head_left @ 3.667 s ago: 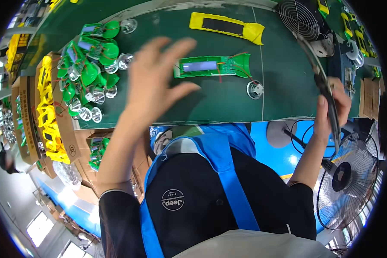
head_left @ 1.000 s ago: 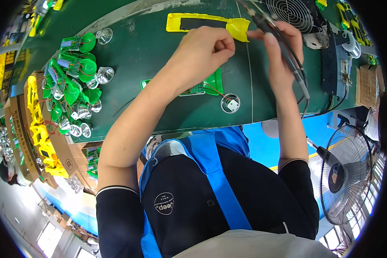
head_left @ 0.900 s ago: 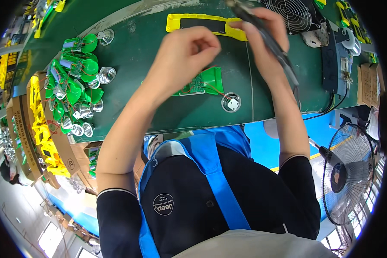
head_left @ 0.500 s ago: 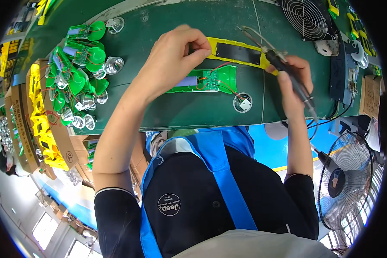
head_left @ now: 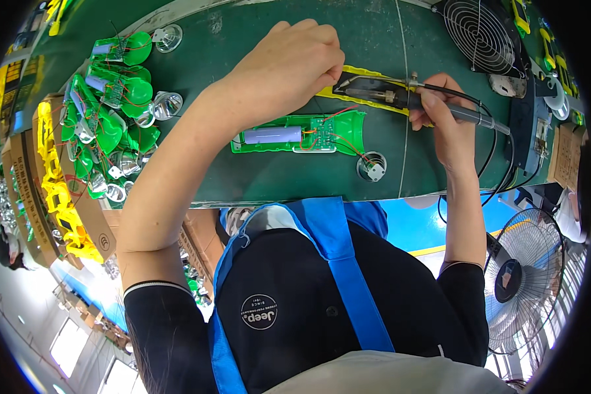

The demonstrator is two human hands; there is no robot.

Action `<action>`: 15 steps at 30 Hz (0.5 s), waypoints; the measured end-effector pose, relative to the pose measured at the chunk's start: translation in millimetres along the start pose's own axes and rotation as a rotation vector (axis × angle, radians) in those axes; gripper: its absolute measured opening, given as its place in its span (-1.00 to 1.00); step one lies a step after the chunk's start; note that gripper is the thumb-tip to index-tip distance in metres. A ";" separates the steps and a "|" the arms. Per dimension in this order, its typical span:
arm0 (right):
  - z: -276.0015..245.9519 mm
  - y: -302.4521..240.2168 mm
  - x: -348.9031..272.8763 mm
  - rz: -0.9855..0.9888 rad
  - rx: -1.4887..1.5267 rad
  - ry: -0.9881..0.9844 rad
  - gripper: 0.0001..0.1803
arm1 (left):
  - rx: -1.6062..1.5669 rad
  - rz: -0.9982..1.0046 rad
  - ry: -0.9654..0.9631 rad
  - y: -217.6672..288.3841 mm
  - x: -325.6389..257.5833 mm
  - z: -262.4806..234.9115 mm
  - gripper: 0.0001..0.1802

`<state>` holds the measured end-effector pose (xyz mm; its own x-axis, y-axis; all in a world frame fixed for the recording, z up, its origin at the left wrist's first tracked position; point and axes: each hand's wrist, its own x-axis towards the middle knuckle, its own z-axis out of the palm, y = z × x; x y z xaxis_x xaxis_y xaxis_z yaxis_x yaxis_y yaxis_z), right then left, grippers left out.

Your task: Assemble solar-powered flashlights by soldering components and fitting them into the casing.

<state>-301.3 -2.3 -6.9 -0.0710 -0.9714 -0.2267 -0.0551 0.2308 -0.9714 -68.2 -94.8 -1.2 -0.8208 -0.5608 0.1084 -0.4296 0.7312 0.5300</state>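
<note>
My right hand (head_left: 443,111) grips a black soldering iron (head_left: 465,113) with a thin metal guide tube along it. Its metal end points left, over the dark panel of a yellow plastic frame (head_left: 368,70). At the frame's left part, my left hand (head_left: 299,65) is closed with curled fingers, whose tips and anything between them are hidden. Nearer to me lies an open green housing (head_left: 358,131) holding a lilac cylindrical battery (head_left: 272,135) and a green circuit board (head_left: 322,134). Red wires run from the board to a round silver reflector (head_left: 372,167) beside it.
Several green housings (head_left: 111,125) with wired reflectors are piled on the left of the green table (head_left: 276,177). Yellow frames (head_left: 60,197) stand along a carton at the far left. A black fan grille (head_left: 477,33) and a dark box (head_left: 528,125) with cables are at the right.
The soldering iron has swung down and left over the yellow frame, from pointing up and away. My left hand has shifted right and up, covering more of the frame's left end.
</note>
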 end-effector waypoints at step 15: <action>4.2 -1.6 -1.1 -0.008 -0.059 0.002 -0.77 | 0.102 0.017 -0.037 2.6 -0.8 -2.7 -0.94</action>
<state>-297.0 -1.8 -5.4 -0.0726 -0.9730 -0.2189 -0.1146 0.2262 -0.9673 -67.6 -93.5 2.4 -0.8405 -0.5351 0.0848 -0.4504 0.7771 0.4396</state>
